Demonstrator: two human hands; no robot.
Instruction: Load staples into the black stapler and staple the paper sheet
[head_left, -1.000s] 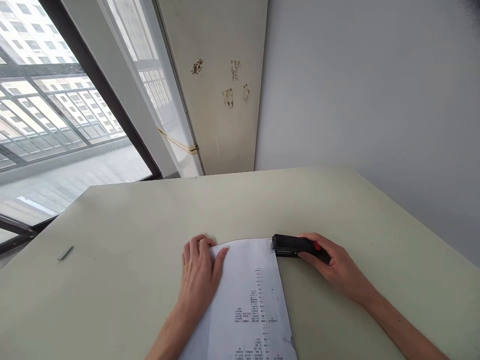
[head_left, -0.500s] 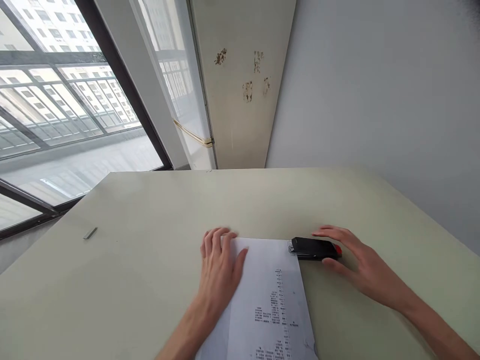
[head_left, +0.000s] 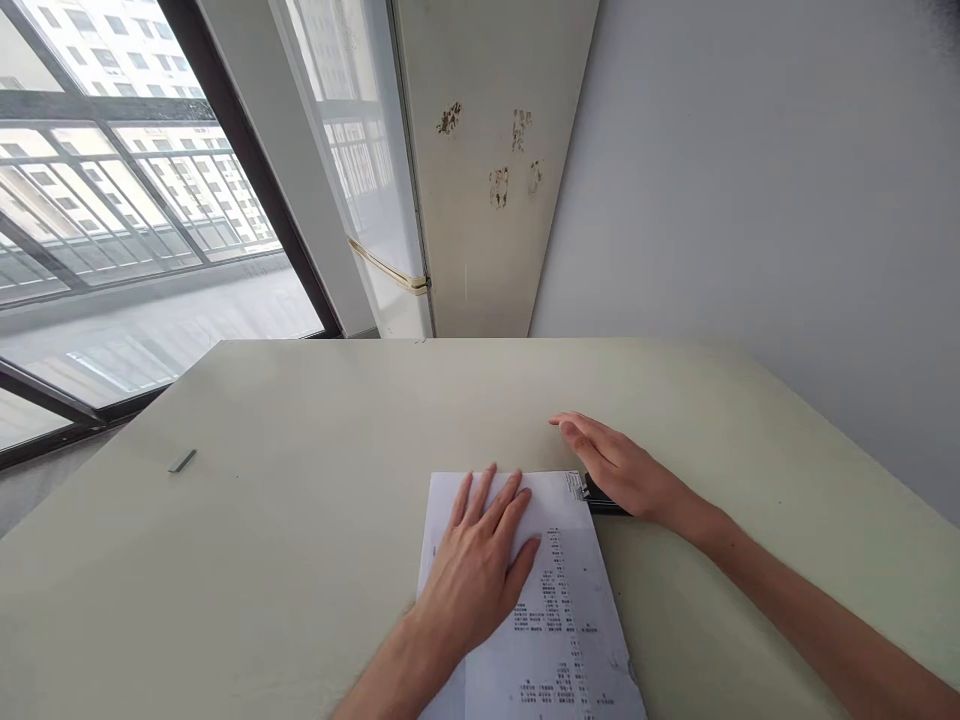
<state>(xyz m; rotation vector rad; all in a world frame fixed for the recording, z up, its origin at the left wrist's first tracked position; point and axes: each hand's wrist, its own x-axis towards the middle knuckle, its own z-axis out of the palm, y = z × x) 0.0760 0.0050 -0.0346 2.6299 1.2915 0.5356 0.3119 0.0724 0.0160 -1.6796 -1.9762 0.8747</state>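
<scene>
My left hand [head_left: 480,565] lies flat on a stack of white printed paper [head_left: 487,675], its fingers spread toward the far edge. At the paper's far right corner is a black stapler [head_left: 606,507], its front end over the corner. My right hand [head_left: 622,472] is above the stapler, fingers stretched forward and palm turned down. It covers most of the stapler, so I cannot tell whether the palm presses on it.
A small grey strip [head_left: 182,461], like a row of staples, lies far left on the pale table [head_left: 300,560]. Beyond the table stand a white fridge [head_left: 390,200] with a worn side, a grey wall [head_left: 750,200] and a window frame [head_left: 247,150].
My right hand has moved left and over the stapler, from beside its rear end. My left hand has slid right, from the paper's left edge onto its middle, and now lies flat.
</scene>
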